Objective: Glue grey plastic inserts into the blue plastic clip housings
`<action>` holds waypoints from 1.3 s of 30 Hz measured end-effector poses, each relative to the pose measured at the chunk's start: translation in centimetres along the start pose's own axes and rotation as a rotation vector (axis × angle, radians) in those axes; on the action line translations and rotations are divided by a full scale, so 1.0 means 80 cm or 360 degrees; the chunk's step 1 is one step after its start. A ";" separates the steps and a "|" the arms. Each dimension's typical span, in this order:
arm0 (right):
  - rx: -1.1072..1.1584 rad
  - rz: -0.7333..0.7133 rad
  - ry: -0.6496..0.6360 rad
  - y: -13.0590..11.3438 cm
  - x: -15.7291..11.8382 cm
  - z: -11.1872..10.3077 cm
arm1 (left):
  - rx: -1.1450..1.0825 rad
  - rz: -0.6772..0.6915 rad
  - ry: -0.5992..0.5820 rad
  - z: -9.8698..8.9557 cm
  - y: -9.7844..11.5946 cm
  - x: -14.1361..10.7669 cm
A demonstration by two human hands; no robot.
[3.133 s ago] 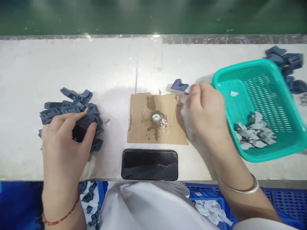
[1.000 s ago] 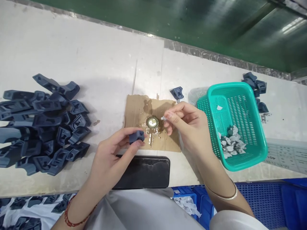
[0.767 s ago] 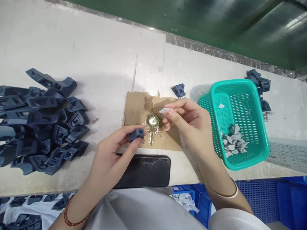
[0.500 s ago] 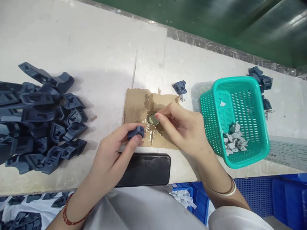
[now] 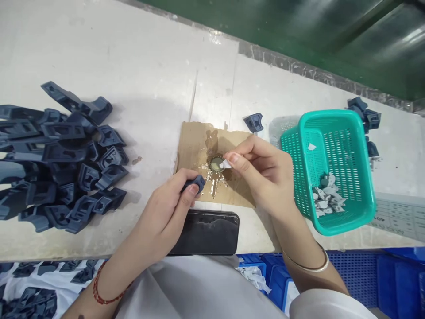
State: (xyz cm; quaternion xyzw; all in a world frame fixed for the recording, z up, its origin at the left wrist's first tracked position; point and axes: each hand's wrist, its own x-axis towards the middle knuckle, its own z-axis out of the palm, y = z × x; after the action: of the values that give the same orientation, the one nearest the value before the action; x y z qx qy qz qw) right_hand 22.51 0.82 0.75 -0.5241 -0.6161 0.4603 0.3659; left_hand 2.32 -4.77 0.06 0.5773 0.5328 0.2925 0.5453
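Closed around a dark blue plastic part [image 5: 198, 182], my left hand [image 5: 169, 208] is over the lower left corner of the cardboard [image 5: 191, 137]. My right hand [image 5: 265, 177] pinches a small white piece [image 5: 225, 164] between thumb and forefinger. The tip of that piece is at the right rim of a bottle cap [image 5: 217, 164], which seems to hold a pale liquid. Shiny wet splashes surround the cap on the cardboard. Whether the white piece touches the liquid I cannot tell.
Many dark blue parts [image 5: 66, 150] are heaped at the left. A green basket [image 5: 300, 177] with small pale grey pieces [image 5: 328, 199] stands at the right. One blue part [image 5: 254, 122] lies behind the cardboard. A black phone [image 5: 209, 232] lies at the front edge.
My right hand has turned and drawn slightly back from the cap, so the white piece now shows in its fingers. My left hand still holds the blue part. The view has shifted slightly.
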 end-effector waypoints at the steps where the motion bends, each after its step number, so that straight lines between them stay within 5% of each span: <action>1: 0.0080 0.0039 0.0003 -0.002 -0.001 0.003 | 0.0006 0.0013 -0.0008 -0.001 0.001 0.000; 15: 0.0405 0.0045 -0.0266 -0.007 -0.012 0.026 | 0.0018 0.0041 -0.0028 -0.002 0.001 -0.001; 31: -0.0004 -0.0361 -0.0153 -0.010 -0.020 0.045 | 0.0012 0.0036 0.0036 0.000 0.006 0.003; 39: 0.0187 -0.0129 -0.0265 -0.005 -0.018 0.041 | -0.0008 -0.0045 -0.0033 -0.006 0.013 0.002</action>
State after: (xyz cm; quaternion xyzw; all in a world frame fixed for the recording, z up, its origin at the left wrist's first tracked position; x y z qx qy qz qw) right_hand 19.55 -1.19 0.15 -0.4364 -0.6371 0.5222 0.3619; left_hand 2.21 -4.32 1.14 0.5712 0.5344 0.2800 0.5565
